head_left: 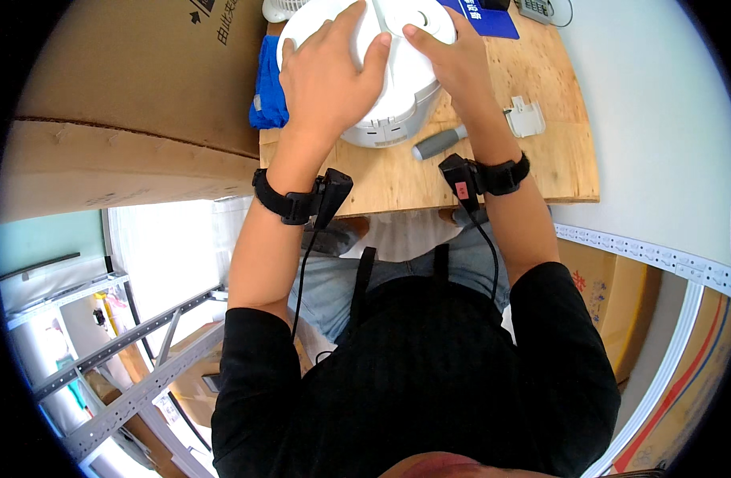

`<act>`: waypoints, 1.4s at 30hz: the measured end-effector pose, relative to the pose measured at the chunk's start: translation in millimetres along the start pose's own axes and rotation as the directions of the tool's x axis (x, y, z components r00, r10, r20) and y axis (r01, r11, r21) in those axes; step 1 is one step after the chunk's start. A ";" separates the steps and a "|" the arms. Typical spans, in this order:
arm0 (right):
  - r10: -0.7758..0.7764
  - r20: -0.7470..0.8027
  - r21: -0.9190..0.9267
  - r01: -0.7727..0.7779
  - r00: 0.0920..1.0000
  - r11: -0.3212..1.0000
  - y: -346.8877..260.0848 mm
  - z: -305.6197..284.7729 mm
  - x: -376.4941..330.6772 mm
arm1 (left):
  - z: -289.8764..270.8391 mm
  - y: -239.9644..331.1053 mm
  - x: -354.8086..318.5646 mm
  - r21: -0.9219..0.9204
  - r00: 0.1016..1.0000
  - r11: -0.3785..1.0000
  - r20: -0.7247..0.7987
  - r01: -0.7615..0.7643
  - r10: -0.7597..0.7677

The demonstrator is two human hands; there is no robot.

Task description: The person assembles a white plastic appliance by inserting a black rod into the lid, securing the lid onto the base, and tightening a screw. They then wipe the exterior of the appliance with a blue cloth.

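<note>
A white rounded appliance, seemingly a rice cooker (pixel 397 119), sits at the far side of the wooden table. My left hand (pixel 330 72) lies on its lid with fingers stretched and spread. Against the right side of the lid is my right hand (pixel 457 60), thumb on top; its other fingers curl over the edge and are partly hidden. Below the right forearm lies a grey-handled tool (pixel 439 144), probably a screwdriver, its shaft partly covered by the wrist. A small white plastic cover (pixel 526 119) rests right of that wrist.
The wooden table (pixel 553 167) ends near my knees. Blue cloth (pixel 270 88) lies at its left edge, beside a large cardboard box (pixel 142 88). A blue mat (pixel 493 22) and a grey device with buttons (pixel 537 9) are at the far right. Metal shelving (pixel 142 374) stands lower left.
</note>
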State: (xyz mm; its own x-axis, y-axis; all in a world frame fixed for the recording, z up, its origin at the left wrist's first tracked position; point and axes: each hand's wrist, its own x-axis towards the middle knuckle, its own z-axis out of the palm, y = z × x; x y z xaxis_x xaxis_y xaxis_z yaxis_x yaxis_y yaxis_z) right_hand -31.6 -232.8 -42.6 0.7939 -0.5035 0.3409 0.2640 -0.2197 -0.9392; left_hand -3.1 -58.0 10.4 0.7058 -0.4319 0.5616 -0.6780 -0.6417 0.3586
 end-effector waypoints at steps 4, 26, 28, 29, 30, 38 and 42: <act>0.015 0.060 -0.024 -0.014 0.998 1.000 -8.3 -6.3 -0.9 | -1.0 7.8 -0.5 0.027 1.000 0.999 0.001 0.025 -0.025; 0.230 -0.001 0.149 -0.228 0.973 0.962 -24.5 7.4 -28.2 | 4.2 -65.0 -29.4 -0.728 0.932 0.608 0.120 0.316 -0.342; 0.201 0.030 0.163 -0.203 0.979 0.965 -24.4 4.6 -28.8 | 11.4 -68.2 -30.5 -0.831 0.921 0.453 0.166 0.324 -0.353; 0.198 0.026 0.177 -0.200 0.980 0.964 -22.1 5.1 -28.6 | 12.2 -65.7 -32.2 -0.838 0.924 0.452 0.145 0.305 -0.355; 0.196 0.022 0.192 -0.196 0.980 0.962 -18.5 6.0 -28.7 | 13.5 -64.3 -32.5 -0.845 0.926 0.451 0.124 0.287 -0.357; 0.207 0.069 0.177 -0.216 0.976 0.960 -23.3 2.1 -26.3 | 20.5 -88.8 -19.8 -0.813 0.924 0.488 0.150 0.317 -0.351; 0.175 0.020 0.101 -0.176 0.984 0.979 -19.8 0.3 -24.4 | -0.8 -86.4 8.8 -0.695 0.861 0.521 0.315 0.496 -0.400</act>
State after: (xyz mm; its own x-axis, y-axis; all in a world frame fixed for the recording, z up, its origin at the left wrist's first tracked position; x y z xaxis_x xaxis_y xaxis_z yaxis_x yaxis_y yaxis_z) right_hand -56.0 -215.9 -32.4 0.8385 -0.5175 0.1707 0.1741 -0.0424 -0.9838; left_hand 61.5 -5.8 -15.1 0.9434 -0.3144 0.1054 -0.1460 -0.1084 0.9833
